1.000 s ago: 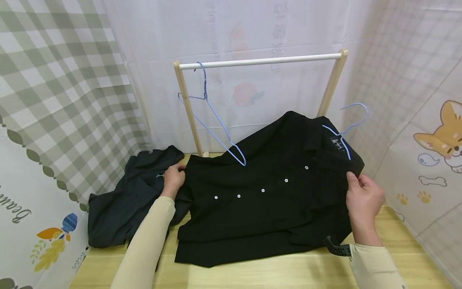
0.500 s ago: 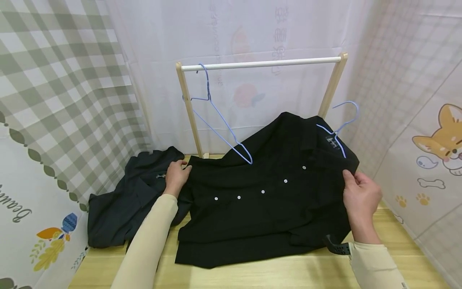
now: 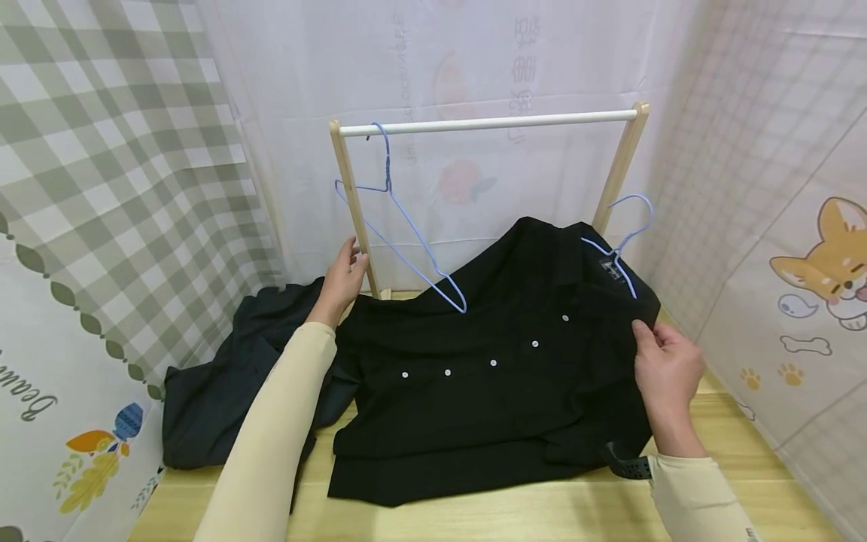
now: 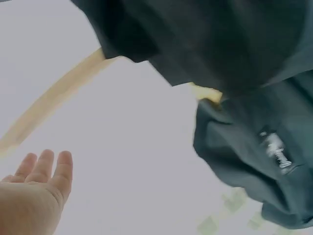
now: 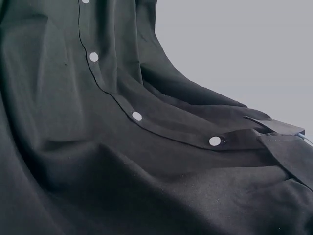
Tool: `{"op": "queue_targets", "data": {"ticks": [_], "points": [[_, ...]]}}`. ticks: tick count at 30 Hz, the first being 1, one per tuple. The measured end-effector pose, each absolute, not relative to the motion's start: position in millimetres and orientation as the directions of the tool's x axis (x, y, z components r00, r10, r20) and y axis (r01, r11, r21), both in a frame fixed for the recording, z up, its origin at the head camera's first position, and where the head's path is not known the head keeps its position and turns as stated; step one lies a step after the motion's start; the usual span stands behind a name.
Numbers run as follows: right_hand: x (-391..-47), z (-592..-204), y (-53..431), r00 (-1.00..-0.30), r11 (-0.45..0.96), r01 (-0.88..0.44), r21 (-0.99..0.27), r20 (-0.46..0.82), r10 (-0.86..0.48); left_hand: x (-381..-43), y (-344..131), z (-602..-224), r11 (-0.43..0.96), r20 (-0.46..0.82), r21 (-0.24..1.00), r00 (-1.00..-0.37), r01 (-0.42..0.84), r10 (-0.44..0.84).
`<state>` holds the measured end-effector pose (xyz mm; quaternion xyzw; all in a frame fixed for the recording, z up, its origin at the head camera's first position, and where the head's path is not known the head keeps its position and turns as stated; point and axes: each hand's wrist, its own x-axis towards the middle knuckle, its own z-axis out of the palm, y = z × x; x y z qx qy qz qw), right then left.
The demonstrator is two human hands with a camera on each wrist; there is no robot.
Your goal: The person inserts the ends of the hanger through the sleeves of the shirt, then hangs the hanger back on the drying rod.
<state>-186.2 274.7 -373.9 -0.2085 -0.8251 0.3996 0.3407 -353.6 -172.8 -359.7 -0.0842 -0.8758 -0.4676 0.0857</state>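
Note:
A black shirt [image 3: 467, 406] with white buttons is spread over the table, its collar end raised at the right. A blue hanger [image 3: 649, 218] sits inside its neck, hook sticking out above the collar. My right hand [image 3: 669, 373] pinches the shirt at the shoulder between thumb and fingers. In the right wrist view the shirt's button front [image 5: 112, 105] fills most of the picture, and the hand is out of sight. My left hand [image 3: 344, 280] is beside the left post of the rack [image 3: 488, 123], fingers extended; the left wrist view shows the same hand [image 4: 41, 188] holding nothing.
Another blue hanger [image 3: 423, 245] hangs from the rack's white rod, near the left post. A dark garment [image 3: 210, 414] lies crumpled on the wooden table [image 3: 515, 512] at the left. Fabric curtains [image 3: 135, 143] enclose the sides and back.
My left hand has left the shirt's left edge and moved up to the rack's left post. The right hand has shifted slightly left with the shirt's shoulder and hanger.

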Motion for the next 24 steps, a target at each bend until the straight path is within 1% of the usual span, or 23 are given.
{"op": "queue_targets", "data": {"ticks": [4, 9, 13, 18, 20, 24], "points": [[-186.9, -369.6, 278.4, -0.679, 0.628, 0.074, -0.775, 0.422, 0.601, -359.6, -166.2, -349.0, 0.564, 0.224, 0.791, -0.97, 0.235, 0.09], [-189.5, -356.4, 287.3, -0.674, 0.664, 0.059, -0.746, 0.461, 0.577, -362.2, -163.4, -345.3, 0.578, 0.21, 0.788, -0.975, 0.214, 0.075], [-192.2, -339.6, 298.0, -0.663, 0.699, 0.043, -0.714, 0.503, 0.554, -362.6, -164.2, -344.7, 0.587, 0.195, 0.787, -0.979, 0.193, 0.06], [-191.2, -311.4, 315.1, -0.66, 0.721, 0.063, -0.69, 0.514, 0.549, -365.1, -164.3, -343.2, 0.607, 0.182, 0.774, -0.982, 0.177, 0.054], [-189.2, -298.9, 320.6, -0.65, 0.722, 0.077, -0.687, 0.515, 0.559, -365.6, -164.4, -342.9, 0.62, 0.182, 0.764, -0.982, 0.178, 0.057], [-184.1, -275.1, 326.9, -0.583, 0.735, 0.072, -0.674, 0.569, 0.58, -366.2, -164.1, -343.0, 0.63, 0.192, 0.753, -0.979, 0.189, 0.064]]}}
